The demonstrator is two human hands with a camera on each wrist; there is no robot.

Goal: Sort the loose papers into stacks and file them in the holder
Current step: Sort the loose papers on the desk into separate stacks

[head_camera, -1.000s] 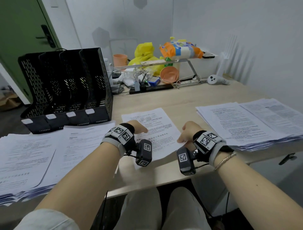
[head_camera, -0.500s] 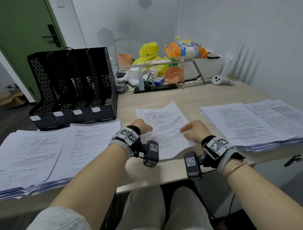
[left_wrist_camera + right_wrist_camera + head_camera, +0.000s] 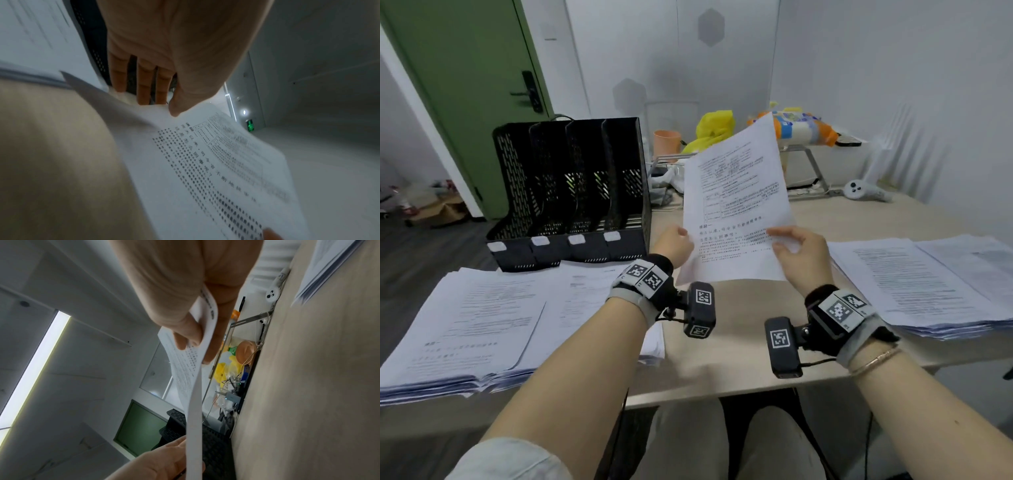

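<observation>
A printed sheet of paper (image 3: pixel 736 205) stands upright above the middle of the desk, held by both hands. My left hand (image 3: pixel 674 245) pinches its left edge, thumb on the front and fingers behind; the left wrist view shows that thumb on the sheet (image 3: pixel 216 162). My right hand (image 3: pixel 799 253) pinches the lower right edge; the right wrist view shows thumb and fingers clamping the sheet (image 3: pixel 193 386). A black mesh file holder (image 3: pixel 571 192) with several empty slots stands at the back left. Paper stacks lie at the left (image 3: pixel 482 322) and right (image 3: pixel 914 284).
Behind the sheet a metal shelf (image 3: pixel 808 150) carries yellow and orange bags, with an orange cup (image 3: pixel 667 142), cables and a white controller (image 3: pixel 866 193) nearby. A green door (image 3: pixel 458 96) stands at the far left. The wooden desk (image 3: pixel 722 349) shows bare between the stacks.
The sheet lay flat on the desk under both hands; both hands have since taken hold of it and lifted it upright. The head camera has tilted upward.
</observation>
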